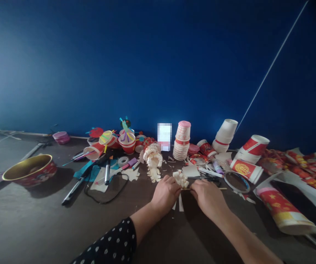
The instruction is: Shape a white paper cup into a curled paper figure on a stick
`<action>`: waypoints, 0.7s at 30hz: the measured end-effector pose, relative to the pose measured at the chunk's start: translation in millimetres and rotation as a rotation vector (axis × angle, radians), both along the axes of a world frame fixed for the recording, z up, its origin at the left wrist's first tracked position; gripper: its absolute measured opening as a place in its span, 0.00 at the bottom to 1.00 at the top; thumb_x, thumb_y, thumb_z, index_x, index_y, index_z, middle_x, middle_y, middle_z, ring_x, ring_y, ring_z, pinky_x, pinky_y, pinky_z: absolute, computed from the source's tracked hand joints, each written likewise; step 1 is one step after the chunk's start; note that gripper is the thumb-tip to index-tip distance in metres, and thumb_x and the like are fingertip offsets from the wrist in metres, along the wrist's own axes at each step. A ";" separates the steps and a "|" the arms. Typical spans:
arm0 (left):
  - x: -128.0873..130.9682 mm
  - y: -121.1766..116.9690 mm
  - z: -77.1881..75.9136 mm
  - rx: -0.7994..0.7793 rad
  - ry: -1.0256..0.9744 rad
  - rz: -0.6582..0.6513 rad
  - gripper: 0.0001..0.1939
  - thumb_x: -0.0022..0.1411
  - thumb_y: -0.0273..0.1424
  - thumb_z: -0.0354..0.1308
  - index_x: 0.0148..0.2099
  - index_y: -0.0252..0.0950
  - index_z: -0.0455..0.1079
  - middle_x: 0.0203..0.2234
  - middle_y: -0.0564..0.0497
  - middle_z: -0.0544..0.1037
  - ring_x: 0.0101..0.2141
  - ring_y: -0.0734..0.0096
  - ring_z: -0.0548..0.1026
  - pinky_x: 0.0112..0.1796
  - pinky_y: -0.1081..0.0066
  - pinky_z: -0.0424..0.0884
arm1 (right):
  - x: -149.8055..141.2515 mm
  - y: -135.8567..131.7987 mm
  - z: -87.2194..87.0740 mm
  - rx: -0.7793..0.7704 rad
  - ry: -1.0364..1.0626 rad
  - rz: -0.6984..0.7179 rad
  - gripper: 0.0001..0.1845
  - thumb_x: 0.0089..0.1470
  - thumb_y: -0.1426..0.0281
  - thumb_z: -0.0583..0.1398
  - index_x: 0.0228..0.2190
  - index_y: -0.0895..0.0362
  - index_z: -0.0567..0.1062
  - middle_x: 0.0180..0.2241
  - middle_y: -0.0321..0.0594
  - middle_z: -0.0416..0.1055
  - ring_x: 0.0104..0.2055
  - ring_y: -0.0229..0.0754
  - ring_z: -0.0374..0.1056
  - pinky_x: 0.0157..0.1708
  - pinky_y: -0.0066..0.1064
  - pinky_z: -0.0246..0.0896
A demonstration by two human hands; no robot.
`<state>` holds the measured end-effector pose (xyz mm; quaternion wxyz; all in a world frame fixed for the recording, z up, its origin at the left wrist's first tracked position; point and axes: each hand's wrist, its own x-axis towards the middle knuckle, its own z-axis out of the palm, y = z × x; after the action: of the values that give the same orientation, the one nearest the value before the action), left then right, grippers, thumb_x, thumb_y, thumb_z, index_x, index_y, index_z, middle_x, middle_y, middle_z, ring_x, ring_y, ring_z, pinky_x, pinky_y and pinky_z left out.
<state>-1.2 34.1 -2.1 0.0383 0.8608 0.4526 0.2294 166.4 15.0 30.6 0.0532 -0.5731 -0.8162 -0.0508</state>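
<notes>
Head view: a thin stick [185, 189] lies between the person's two hands, just above the dark table [105, 227]. Its long axis runs sideways across the person's front, roughly parallel to the foot of the blue wall [135, 73]; one end shows past the outer side of the right hand [209, 198]. Fingers of the left hand [166, 194] are folded and appear pinched on the stick; those of the right hand are likewise curled in on it, with a short bare length between. Exact fingertip contact is partly hidden on both sides.

Directly beyond this bare length sits a pale curled paper piece [180, 179], nearer the left hand than the right; whether it touches the stick cannot be determined. White paper strips [181, 204] lie on the near side. Further out: a cup stack [181, 149] beyond the hands, a round ring [237, 182] to the right, and a marker [107, 172] to the left.
</notes>
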 end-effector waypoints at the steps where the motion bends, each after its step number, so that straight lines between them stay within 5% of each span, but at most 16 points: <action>1: 0.0 -0.1 0.1 -0.010 -0.005 0.001 0.08 0.59 0.27 0.55 0.27 0.34 0.70 0.28 0.50 0.72 0.33 0.68 0.66 0.35 0.70 0.62 | 0.0 1.6 -1.1 0.005 0.008 0.005 0.13 0.56 0.75 0.51 0.26 0.56 0.74 0.30 0.38 0.72 0.36 0.40 0.65 0.33 0.29 0.51; 13: 1.0 0.5 -1.1 0.021 -0.009 -0.002 0.11 0.60 0.27 0.53 0.26 0.34 0.70 0.26 0.50 0.72 0.31 0.68 0.66 0.34 0.70 0.61 | 29.0 7.3 11.8 -0.108 -0.106 -0.086 0.16 0.53 0.80 0.49 0.25 0.55 0.73 0.30 0.39 0.72 0.36 0.41 0.66 0.28 0.28 0.49; 21: 0.9 2.7 -5.5 -0.037 -0.236 0.005 0.08 0.56 0.23 0.55 0.24 0.35 0.70 0.24 0.51 0.73 0.30 0.70 0.68 0.35 0.72 0.61 | 33.9 5.7 7.7 -0.159 -0.035 0.033 0.15 0.51 0.80 0.50 0.24 0.54 0.73 0.29 0.37 0.71 0.34 0.39 0.67 0.29 0.28 0.49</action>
<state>-0.3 36.7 -7.6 0.1063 0.8259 0.4512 0.3208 200.3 20.7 38.3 -0.0058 -0.5611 -0.8277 0.0050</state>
